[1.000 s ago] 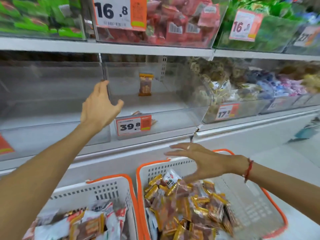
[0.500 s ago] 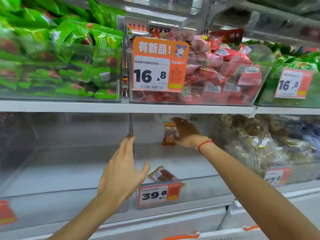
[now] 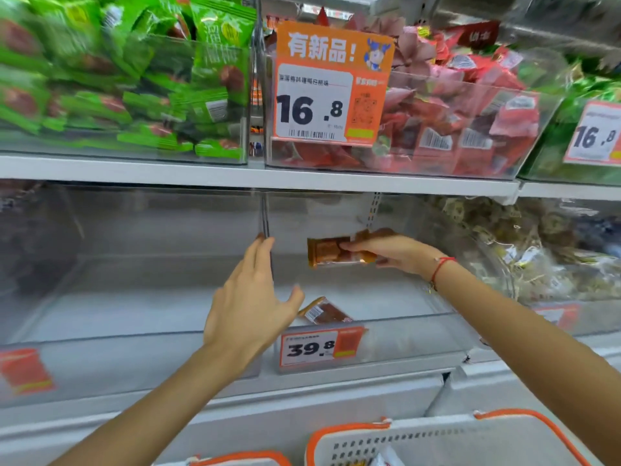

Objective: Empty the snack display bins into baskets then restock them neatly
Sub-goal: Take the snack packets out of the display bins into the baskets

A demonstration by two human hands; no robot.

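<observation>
Right hand lifts a snack packet out of the nearly bare clear bin.

The brown snack packet (image 3: 327, 252) sits pinched between the right hand's (image 3: 391, 252) thumb and curled fingers (image 3: 349, 246), held sideways above the floor of the clear bin (image 3: 386, 344), deep toward its back. Below and nearer than those fingers, a second packet (image 3: 324, 312) lies flat just behind the 39.8 price tag (image 3: 321, 346). The left hand (image 3: 250, 306) is spread, fingers straight, fingertips touching the divider (image 3: 265, 218) between the two bins, holding nothing. Below both arms stand white baskets with orange rims (image 3: 447, 435). Overhead, bins of green packets (image 3: 134, 82) and red packets (image 3: 470, 119) are full.
</observation>
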